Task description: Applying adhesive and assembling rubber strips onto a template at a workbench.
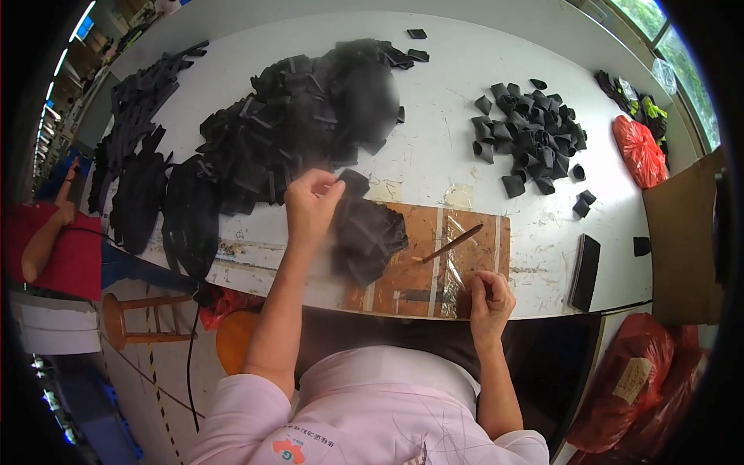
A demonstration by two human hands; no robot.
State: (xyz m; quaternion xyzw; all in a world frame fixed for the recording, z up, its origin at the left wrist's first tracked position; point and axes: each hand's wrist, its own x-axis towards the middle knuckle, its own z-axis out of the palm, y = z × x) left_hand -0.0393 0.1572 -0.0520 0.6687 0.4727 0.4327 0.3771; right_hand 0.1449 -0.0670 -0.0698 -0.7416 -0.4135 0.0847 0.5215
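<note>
My left hand (311, 203) pinches a small black fabric piece (354, 183) between thumb and fingertips. Below it, a bunch of black fabric pieces (370, 240) lies at the left part of a brown board (418, 287). A thin brush (453, 242) with a dark handle rests slantwise on the board. At the board's right front corner, my right hand (492, 302) is closed with thumb and fingers together; what it holds, if anything, is too small to make out. A big heap of black pieces (287, 116) covers the table left of centre.
Several looped black pieces (535, 128) are piled on the table's right side. A dark flat case (585, 271) stands near the right edge, by a cardboard box (686, 232). Red bags (639, 151) sit at the right. A person in red (58, 240) and a wooden stool (143, 318) are at left.
</note>
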